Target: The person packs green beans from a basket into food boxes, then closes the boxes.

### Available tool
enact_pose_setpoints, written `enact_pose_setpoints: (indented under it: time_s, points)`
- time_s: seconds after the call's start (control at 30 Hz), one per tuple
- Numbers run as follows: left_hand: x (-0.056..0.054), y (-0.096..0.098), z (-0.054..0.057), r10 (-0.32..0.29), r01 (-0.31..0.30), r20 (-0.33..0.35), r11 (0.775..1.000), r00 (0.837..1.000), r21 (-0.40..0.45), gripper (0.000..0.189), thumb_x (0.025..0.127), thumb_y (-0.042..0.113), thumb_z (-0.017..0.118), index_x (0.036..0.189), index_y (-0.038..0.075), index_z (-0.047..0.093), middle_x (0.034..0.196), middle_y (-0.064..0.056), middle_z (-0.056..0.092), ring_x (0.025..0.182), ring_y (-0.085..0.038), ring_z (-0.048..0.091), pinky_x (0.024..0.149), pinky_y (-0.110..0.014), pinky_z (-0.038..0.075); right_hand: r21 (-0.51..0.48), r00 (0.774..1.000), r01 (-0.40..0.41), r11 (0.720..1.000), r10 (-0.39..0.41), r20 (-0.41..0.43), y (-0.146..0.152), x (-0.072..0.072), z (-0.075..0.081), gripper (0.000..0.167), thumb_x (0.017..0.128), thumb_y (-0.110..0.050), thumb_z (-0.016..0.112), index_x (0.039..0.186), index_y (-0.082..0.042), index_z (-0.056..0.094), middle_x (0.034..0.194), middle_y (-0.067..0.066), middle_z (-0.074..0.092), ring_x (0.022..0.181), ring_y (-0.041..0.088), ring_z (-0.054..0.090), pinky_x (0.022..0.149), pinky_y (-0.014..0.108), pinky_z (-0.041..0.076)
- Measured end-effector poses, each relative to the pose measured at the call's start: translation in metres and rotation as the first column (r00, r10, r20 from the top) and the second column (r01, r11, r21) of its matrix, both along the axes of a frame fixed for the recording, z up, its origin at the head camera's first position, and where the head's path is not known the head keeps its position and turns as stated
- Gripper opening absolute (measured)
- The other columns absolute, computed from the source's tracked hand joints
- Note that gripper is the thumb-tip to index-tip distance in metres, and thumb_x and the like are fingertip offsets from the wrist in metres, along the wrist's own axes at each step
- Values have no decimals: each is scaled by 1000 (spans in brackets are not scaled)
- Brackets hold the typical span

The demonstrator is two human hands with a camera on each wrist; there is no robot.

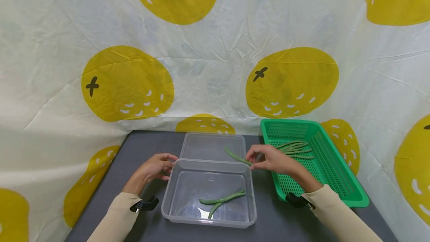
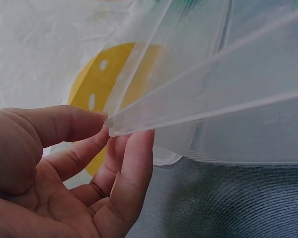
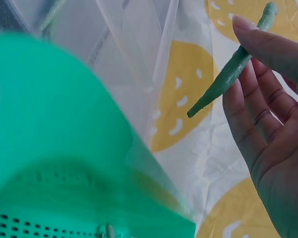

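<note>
My right hand [image 1: 273,159] pinches a green bean [image 3: 228,74] between thumb and fingers, above the back right corner of a clear plastic container [image 1: 209,224]. Two or so more green beans [image 1: 223,199] lie crossed on the container's floor. At the container's back left corner is my left hand [image 1: 152,169]; in the left wrist view its thumb and fingers pinch the rim [image 2: 139,121]. Right of the container stands a green perforated basket [image 1: 339,182], with a bunch of several green beans [image 1: 295,148] towards its back.
Flat behind the container lies a clear lid [image 1: 211,145], partly under the held bean. Both rest on a dark grey table [image 1: 144,141]. A white cloth with yellow fruit prints [image 1: 208,77] hangs behind and at the sides.
</note>
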State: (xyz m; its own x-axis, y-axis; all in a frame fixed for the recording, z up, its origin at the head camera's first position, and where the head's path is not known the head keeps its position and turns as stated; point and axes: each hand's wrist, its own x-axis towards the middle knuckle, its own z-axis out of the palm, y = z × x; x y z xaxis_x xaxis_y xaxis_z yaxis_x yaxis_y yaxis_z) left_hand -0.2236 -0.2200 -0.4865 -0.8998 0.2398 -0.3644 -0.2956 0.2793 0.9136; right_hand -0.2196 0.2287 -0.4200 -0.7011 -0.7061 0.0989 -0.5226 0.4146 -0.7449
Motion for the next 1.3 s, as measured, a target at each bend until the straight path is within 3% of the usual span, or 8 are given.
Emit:
enact_pose_setpoints:
  time_s: [0.33, 0.7, 1.3]
  points:
    - [2, 2, 3, 3, -3, 2, 1000, 1000, -8, 39, 95, 6, 59, 132, -5, 58, 112, -22, 67, 85, -24, 68, 66, -40, 60, -17, 995, -65, 998, 66, 75, -21, 2, -6, 20, 88, -15, 79, 105, -19, 70, 101, -1, 67, 88, 14, 63, 79, 36, 58]
    - [1, 2, 0, 16, -16, 2, 1000, 1000, -14, 37, 95, 5, 58, 131, -5, 59, 113, -23, 67, 85, -26, 68, 66, -40, 60, 11, 986, -158, 987, 157, 57, -42, 2, -19, 20, 88, -14, 79, 105, -17, 70, 99, -3, 67, 87, 8, 61, 78, 37, 59]
    - [1, 2, -3, 8, -8, 7, 1000, 1000, -18, 40, 92, 6, 59, 131, -5, 59, 110, -21, 67, 81, -23, 66, 66, -40, 60, 40, 973, -219, 975, 215, 85, -63, 5, -29, 21, 86, -14, 80, 105, -21, 71, 97, -5, 67, 87, 8, 62, 79, 29, 58]
